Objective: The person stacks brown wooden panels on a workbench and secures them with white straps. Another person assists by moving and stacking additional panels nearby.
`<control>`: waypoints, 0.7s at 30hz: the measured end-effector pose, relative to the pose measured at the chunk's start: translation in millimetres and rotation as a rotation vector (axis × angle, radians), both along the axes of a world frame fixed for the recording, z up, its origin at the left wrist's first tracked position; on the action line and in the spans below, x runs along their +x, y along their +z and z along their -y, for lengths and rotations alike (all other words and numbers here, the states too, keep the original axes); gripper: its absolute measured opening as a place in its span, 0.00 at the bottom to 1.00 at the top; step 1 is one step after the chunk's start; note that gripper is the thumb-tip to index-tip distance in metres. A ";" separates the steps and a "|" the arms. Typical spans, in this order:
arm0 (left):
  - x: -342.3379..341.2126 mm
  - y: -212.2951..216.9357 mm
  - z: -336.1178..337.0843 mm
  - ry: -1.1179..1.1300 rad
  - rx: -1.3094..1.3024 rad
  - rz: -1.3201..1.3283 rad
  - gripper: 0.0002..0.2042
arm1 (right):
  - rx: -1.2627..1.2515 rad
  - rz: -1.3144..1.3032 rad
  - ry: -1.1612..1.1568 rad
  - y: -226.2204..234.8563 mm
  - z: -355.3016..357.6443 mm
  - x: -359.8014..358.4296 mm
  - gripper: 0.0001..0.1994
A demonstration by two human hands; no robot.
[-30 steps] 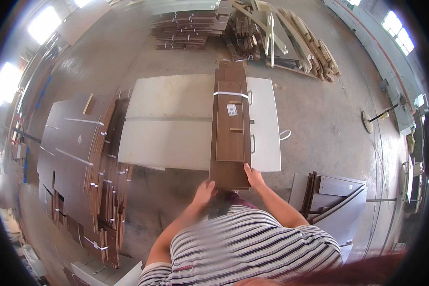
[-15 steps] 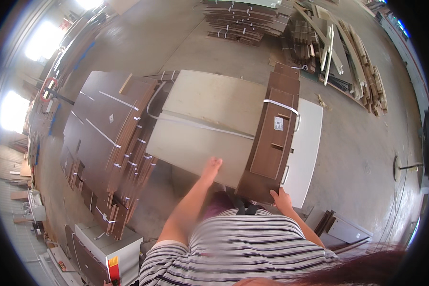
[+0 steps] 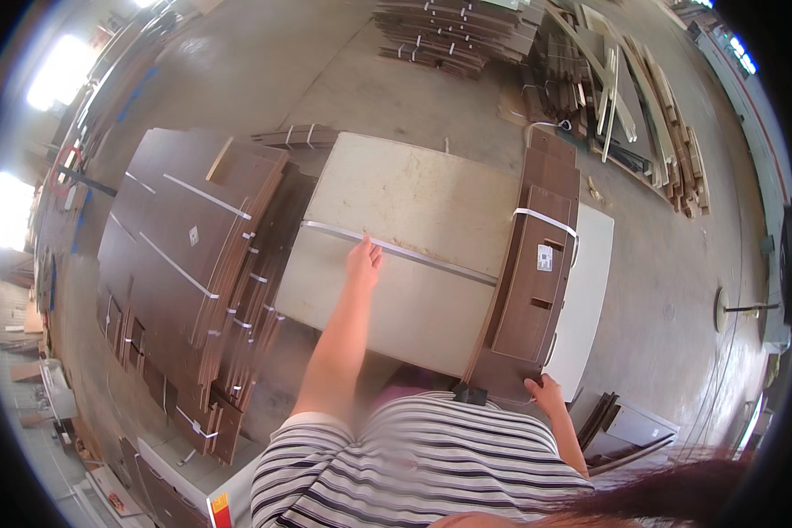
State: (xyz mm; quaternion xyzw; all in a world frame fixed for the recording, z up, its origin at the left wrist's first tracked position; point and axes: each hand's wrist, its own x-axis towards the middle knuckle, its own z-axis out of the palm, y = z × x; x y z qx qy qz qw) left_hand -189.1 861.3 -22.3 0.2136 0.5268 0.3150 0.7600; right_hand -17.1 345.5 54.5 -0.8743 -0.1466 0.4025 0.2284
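A broad beige board [image 3: 396, 321] lies in front of me, crossed by a pale plastic strap [image 3: 444, 263]. My left hand [image 3: 363, 264] is over the board's middle, its fingers closed at the strap. Along the board's right side stretches a bundle of dark brown wooden panels [image 3: 524, 290], bound near its far end by a white band [image 3: 546, 219]. My right hand [image 3: 547, 393] grips the bundle's near right corner. Part of those fingers is hidden by the panel. A white panel with handles [image 3: 592, 290] shows beyond the bundle's right edge.
Left of the board stands a large strapped stack of dark brown panels [image 3: 172, 238]. More strapped panels [image 3: 440, 40] and loose timber [image 3: 651, 114] lie on the far floor. A grey panel [image 3: 629, 431] is at the near right, a white cabinet [image 3: 194, 475] at the near left.
My left hand has moved forward from the board's near part to the strap. The strap, looped loosely at the left before, now lies straight across the board. My right hand stays at the bundle's corner.
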 end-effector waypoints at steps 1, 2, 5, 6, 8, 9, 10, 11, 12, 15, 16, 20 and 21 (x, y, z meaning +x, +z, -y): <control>4.2 1.3 -2.0 -0.015 0.012 -0.024 0.19 | -0.021 -0.011 -0.012 1.0 -1.9 1.9 0.20; 5.8 1.5 -7.3 0.053 -0.006 0.022 0.18 | -0.078 -0.017 0.037 0.3 -5.5 5.8 0.19; 21.5 10.0 -12.8 0.101 0.050 0.290 0.13 | -0.216 0.154 0.149 8.0 -13.4 18.6 0.17; 35.8 33.4 -5.6 0.012 0.127 0.473 0.12 | -0.259 0.332 0.162 18.7 -21.3 18.3 0.14; 62.1 109.9 31.3 -0.370 0.223 0.580 0.09 | 0.179 0.544 -0.069 59.8 -57.7 24.8 0.12; 61.6 162.2 54.6 -0.647 0.268 0.491 0.10 | 0.318 0.682 -0.038 80.1 -86.9 30.5 0.21; 62.6 201.3 80.0 -0.968 0.324 0.322 0.11 | 0.430 0.705 0.012 113.0 -119.7 32.5 0.30; 65.2 233.8 106.9 -1.280 0.393 0.140 0.13 | 0.533 0.696 0.081 134.0 -143.3 33.6 0.35; 68.5 258.7 133.5 -1.434 0.448 0.091 0.14 | 0.695 0.773 0.204 136.6 -156.0 36.7 0.36; 54.9 302.6 173.9 -1.431 0.826 -0.020 0.14 | 0.756 0.970 0.441 143.8 -173.1 53.6 0.28; 54.2 314.2 178.5 -1.364 0.975 -0.032 0.14 | 0.791 1.045 0.393 121.1 -166.3 69.0 0.25; 24.1 365.0 134.4 -0.575 1.090 -0.022 0.12 | 0.669 0.507 -0.444 83.4 -98.0 116.7 0.08; 20.3 383.1 130.7 -0.365 0.945 0.149 0.09 | 0.444 0.664 -0.402 51.8 -63.7 136.2 0.06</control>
